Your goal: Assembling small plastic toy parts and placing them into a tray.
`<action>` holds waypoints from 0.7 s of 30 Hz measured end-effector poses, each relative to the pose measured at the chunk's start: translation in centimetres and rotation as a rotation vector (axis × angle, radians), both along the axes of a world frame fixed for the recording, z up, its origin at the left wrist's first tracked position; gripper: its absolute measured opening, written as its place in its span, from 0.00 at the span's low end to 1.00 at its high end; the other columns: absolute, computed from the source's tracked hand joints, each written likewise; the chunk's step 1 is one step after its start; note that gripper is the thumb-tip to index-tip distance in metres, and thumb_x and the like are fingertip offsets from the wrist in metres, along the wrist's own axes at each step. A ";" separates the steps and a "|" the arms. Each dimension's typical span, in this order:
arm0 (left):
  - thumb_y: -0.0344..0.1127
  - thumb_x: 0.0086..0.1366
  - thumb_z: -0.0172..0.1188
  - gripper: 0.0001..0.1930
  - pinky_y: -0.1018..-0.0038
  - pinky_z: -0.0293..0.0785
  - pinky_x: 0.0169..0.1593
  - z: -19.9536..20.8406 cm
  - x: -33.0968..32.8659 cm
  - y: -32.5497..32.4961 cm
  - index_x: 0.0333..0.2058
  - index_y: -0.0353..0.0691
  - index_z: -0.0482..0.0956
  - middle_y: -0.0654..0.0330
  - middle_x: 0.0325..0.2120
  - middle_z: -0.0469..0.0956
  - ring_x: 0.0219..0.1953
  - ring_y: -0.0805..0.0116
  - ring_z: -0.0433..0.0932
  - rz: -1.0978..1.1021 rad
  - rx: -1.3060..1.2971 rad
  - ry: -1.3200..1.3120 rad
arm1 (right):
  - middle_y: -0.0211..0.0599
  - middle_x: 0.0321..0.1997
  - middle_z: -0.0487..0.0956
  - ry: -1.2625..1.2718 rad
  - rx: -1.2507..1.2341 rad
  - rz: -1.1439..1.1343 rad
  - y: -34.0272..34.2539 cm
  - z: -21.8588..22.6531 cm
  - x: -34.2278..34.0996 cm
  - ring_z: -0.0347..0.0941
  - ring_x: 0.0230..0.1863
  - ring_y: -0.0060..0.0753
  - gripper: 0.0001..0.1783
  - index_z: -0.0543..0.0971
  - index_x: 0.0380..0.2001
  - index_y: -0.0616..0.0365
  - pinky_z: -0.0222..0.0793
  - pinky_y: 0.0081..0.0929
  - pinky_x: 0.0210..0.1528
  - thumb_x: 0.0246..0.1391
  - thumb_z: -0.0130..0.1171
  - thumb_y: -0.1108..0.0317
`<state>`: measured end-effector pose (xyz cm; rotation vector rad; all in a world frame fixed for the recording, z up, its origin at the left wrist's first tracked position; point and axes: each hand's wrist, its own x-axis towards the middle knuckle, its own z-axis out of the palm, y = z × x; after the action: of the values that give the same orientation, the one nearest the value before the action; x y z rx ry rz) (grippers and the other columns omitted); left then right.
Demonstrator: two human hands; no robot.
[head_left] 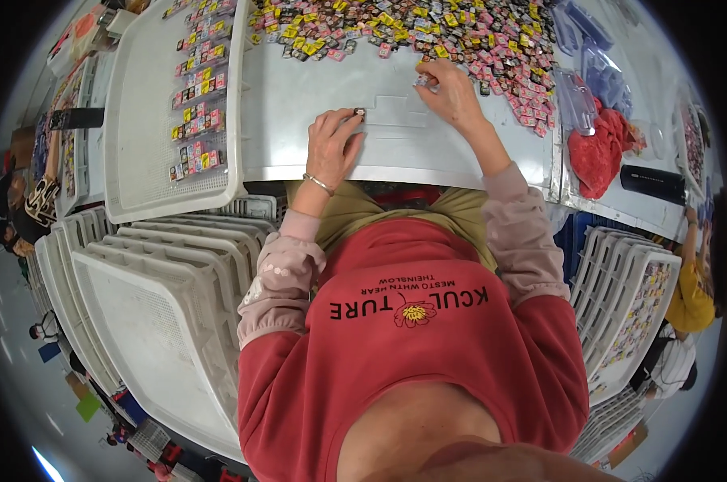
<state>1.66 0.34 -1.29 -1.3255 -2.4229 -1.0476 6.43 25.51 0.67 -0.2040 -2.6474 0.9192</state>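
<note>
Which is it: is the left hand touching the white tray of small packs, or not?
Apart: the head view plainly shows grey tabletop between the left hand and the white tray.

Small pieces (460, 36) mix pink, yellow and black (the tray (134, 104) is white); the sweatshirt (411, 345) is red.

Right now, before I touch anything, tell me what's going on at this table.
A person works at a metal table. The left hand pinches a small dark piece at its fingertips; the right hand holds a small pale piece by the near edge of a spread-out heap of small pink, yellow and dark pieces. To the left, a white tray bears groups of similar pieces.
</note>
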 end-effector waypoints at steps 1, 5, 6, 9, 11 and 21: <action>0.27 0.50 0.64 0.20 0.64 0.65 0.50 0.1 0.2 0.1 0.45 0.41 0.78 0.59 0.45 0.75 0.48 0.56 0.71 0.007 -0.001 -0.001 | 0.39 0.34 0.76 0.054 -0.058 0.054 -0.4 0.6 0.3 0.77 0.34 0.35 0.17 0.77 0.41 0.58 0.73 0.31 0.35 0.44 0.63 0.76; 0.28 0.51 0.65 0.19 0.65 0.65 0.50 0.2 0.4 0.3 0.44 0.41 0.78 0.61 0.45 0.76 0.47 0.57 0.71 -0.004 -0.026 0.087 | 0.38 0.34 0.76 0.024 -0.161 0.234 -5.1 0.5 0.6 0.76 0.34 0.37 0.16 0.78 0.39 0.58 0.73 0.30 0.36 0.43 0.64 0.78; 0.29 0.51 0.65 0.19 0.65 0.65 0.50 0.1 0.4 0.4 0.44 0.41 0.78 0.62 0.45 0.76 0.47 0.57 0.71 -0.011 -0.039 0.099 | 0.38 0.35 0.75 0.041 -0.104 0.233 -6.0 -0.2 0.6 0.76 0.34 0.39 0.15 0.78 0.38 0.58 0.73 0.31 0.36 0.43 0.64 0.77; 0.27 0.51 0.64 0.19 0.64 0.66 0.50 0.2 0.6 0.7 0.44 0.40 0.78 0.60 0.45 0.75 0.47 0.56 0.71 -0.014 -0.030 0.084 | 0.37 0.34 0.75 0.085 -0.042 0.226 -7.4 -1.5 0.7 0.75 0.35 0.42 0.12 0.79 0.34 0.58 0.73 0.34 0.36 0.43 0.64 0.76; 0.27 0.51 0.64 0.19 0.64 0.66 0.50 -0.1 0.5 0.3 0.44 0.38 0.78 0.59 0.45 0.75 0.47 0.56 0.71 -0.016 -0.007 0.069 | 0.37 0.34 0.74 0.116 -0.031 0.218 -8.1 -1.7 0.9 0.75 0.35 0.43 0.10 0.79 0.33 0.57 0.72 0.36 0.37 0.42 0.64 0.75; 0.23 0.49 0.63 0.18 0.66 0.68 0.48 -0.1 0.4 0.6 0.42 0.36 0.78 0.57 0.40 0.77 0.43 0.56 0.73 -0.014 0.058 -0.021 | 0.37 0.37 0.75 0.221 0.059 0.067 -10.5 -1.3 2.7 0.74 0.37 0.44 0.12 0.80 0.36 0.58 0.70 0.35 0.40 0.44 0.61 0.75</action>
<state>2.09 0.95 -1.38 -1.3207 -2.3824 -1.1326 9.13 15.03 -0.67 0.0006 -2.4854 0.8308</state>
